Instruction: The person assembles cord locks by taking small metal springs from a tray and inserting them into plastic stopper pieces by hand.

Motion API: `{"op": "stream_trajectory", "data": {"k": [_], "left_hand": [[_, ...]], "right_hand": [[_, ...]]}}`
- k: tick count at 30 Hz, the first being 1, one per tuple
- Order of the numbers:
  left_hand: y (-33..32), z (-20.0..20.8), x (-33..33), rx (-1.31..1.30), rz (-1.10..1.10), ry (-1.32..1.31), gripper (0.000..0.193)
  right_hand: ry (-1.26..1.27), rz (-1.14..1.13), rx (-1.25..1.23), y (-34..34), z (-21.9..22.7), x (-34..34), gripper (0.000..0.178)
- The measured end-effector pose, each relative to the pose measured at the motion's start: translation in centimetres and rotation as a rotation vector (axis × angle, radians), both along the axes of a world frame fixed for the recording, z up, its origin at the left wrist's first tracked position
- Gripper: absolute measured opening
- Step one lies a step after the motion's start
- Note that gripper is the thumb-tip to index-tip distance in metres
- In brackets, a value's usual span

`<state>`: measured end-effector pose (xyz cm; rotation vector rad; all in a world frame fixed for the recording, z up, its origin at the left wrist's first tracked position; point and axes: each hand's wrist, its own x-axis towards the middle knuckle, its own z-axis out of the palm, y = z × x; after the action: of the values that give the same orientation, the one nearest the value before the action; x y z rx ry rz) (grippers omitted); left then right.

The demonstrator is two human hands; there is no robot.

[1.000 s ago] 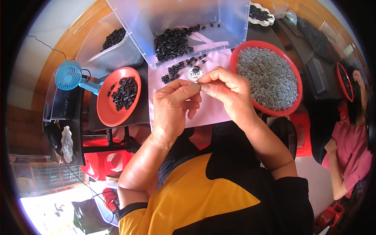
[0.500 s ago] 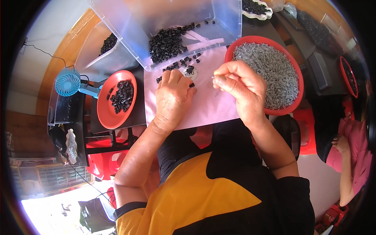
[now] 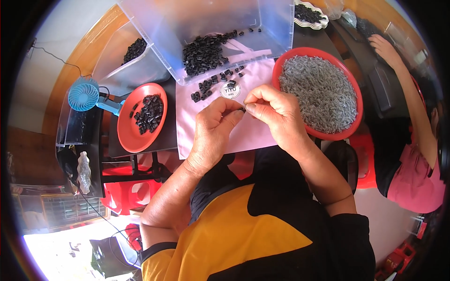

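Over a pink cloth, my two hands meet fingertip to fingertip. My left hand pinches a small black plastic piece. Thumb and forefinger of my right hand are pressed together against that piece; whatever they grip is mostly hidden. Just beyond my left hand, loose black pieces lie on the cloth, spilling from a heap in a tipped clear plastic bin. To the right of my right hand is a red basin full of small clear pieces.
An orange-red dish with more black pieces stands at the left, beside a blue fan. Behind it is another clear bin. A white scalloped dish sits far right, and a co-worker's arm reaches along the right side.
My left hand has lifted off the cloth with a black piece and moved right. My right hand has come left and down to meet it. The co-worker's arm has reached forward.
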<state>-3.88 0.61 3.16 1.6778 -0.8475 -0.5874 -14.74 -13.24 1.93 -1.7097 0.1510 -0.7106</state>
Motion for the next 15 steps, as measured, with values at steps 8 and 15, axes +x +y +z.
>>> {"op": "stream_trajectory", "data": {"k": [8,15], "left_hand": [[1.5,-0.2,-0.5,-0.128,0.044,0.363,0.013],[1.9,-0.8,-1.3,-0.265,0.099,0.589,0.013]], "right_hand": [[0.036,0.06,-0.223,0.7,1.2,0.1,0.005],[-0.202,-0.136,-0.608,2.2,-0.4,0.6,0.024]]}}
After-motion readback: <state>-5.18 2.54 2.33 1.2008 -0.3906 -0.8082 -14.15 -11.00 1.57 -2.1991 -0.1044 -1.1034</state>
